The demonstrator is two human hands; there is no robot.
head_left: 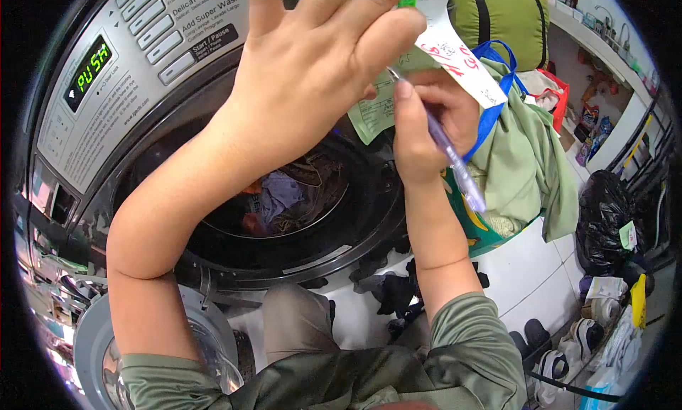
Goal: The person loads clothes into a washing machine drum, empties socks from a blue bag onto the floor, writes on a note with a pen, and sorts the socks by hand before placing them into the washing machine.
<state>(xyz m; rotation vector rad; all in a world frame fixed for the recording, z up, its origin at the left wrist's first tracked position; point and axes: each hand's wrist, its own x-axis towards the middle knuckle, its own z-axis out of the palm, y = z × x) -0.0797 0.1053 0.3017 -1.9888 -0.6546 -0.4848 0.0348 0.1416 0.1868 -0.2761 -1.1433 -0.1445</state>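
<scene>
in the head view, gripping a slim, glossy purple pen [457, 165] in the right hand [440, 119], with thumb and fingers closed around the barrel, and pointing its metal tip up beside a pale green paper slip [373, 122]. holding the left hand [320, 62] higher up, with digits spread and mostly running past the top edge; not being able to tell whether gripping anything there. showing, just right of the left thumb, a thin white paper strip [465, 62] with red and black handwriting, partly covering the right hand's far side. holding the left forearm across a washing machine [89, 140] with a smooth silver panel, rectangular buttons and a glowing green display reading "push". seeing, inside its round dark opening, crumpled clothes [284, 197], soft and wrinkled. seeing at lower left a round door [85, 339] with a grey rim. seeing at right a puffy olive bundle [501, 23] with black straps, draped sage cloth [533, 161], a shiny, creased black plastic bag [600, 211] and shoes [582, 335] near smooth white tiles [533, 268].
</scene>
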